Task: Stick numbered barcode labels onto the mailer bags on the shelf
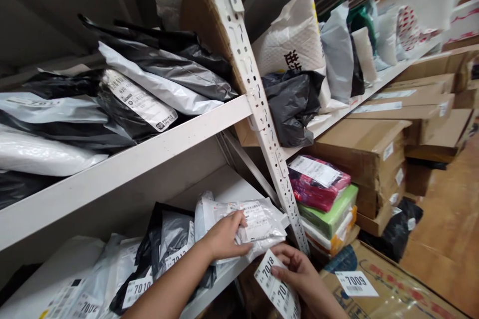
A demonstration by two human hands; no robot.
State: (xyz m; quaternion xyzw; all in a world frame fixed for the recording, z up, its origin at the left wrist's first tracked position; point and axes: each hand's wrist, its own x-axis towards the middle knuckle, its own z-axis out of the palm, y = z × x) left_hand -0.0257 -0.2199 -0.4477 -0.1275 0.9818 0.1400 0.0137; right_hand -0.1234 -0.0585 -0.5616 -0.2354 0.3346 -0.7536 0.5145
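Observation:
On the lower shelf, a white plastic mailer bag (275, 219) with a printed shipping label lies at the right end of the row of parcels. My left hand (226, 234) grips it from above, fingers curled on its label and thumb spread lower down. A strip of white number stickers (277, 284) is pinched between the thumb and fingers of my right hand (295, 271), just below the bag. The top sticker reads 7018; the one under it is partly covered by my fingers.
Grey and black mailers with number stickers (139, 289) stand left on the lower shelf. A perforated white upright (258, 94) rises beside the bag. Stacked cardboard boxes (362, 142) and a carton with sticker 7009 (356, 284) sit at right. More parcels (138, 99) fill the upper shelf.

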